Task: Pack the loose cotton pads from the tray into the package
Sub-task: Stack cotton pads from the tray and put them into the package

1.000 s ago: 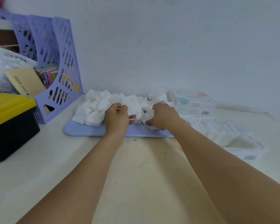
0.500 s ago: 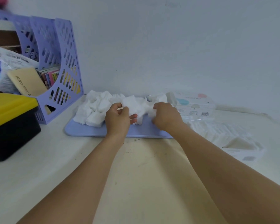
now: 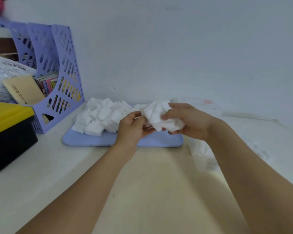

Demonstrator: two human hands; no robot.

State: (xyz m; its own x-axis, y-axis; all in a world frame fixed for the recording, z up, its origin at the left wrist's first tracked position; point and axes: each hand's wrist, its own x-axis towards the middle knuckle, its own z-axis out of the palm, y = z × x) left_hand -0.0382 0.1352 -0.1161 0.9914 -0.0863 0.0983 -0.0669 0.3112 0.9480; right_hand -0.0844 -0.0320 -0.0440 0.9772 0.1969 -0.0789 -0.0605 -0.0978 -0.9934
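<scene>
Gathering works best in small squared stacks. On the tabletop [image 3: 150,183], the tray [image 3: 91,141] holds loose pads [image 3: 98,115] at ten o'clock; the package [image 3: 201,154] lies at three o'clock. The right hand [image 3: 191,122] clamps a bunch [image 3: 161,119] lifted above the tray; the left hand [image 3: 134,127] pinches its edge.

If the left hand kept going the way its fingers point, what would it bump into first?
Probably the bunch of cotton pads that the right hand holds; the left hand already pinches its edge. Depth is unclear.
</scene>
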